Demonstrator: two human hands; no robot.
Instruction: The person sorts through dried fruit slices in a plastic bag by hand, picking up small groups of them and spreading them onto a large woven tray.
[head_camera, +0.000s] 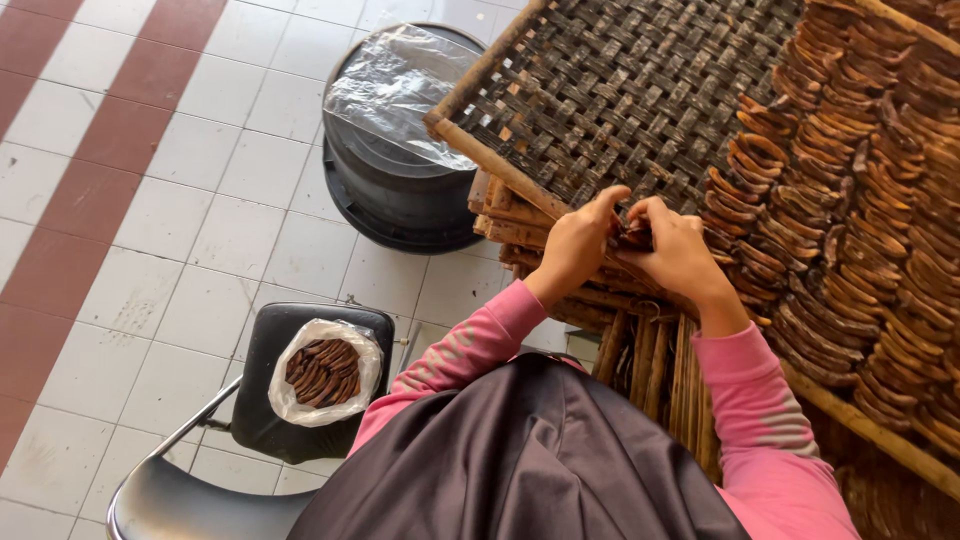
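At the far left a tiled floor (150, 200) runs white with red bands. On it stands a black chair (262, 420), and on the seat sits a clear bag (322, 372), open at the top and filled with dark brown curved strips. Behind the chair, further up, a black bucket (395, 185) stands on the floor with a sheet of clear plastic draped over its top.

Right of the bucket a woven bamboo tray (610, 90) tilts on a stack of similar trays. The left hand (577, 245), in a pink sleeve, is at the tray's lower edge, its fingers pinched on a small dark strip (632, 238). The right hand (680, 255) meets it just beside, its fingers also closed on the same strip, so the piece lies between the two hands, over the tray's edge.

Further right the tray's surface is covered with rows of brown curved pieces (860, 200), overlapping closely and reaching to the frame's right side.
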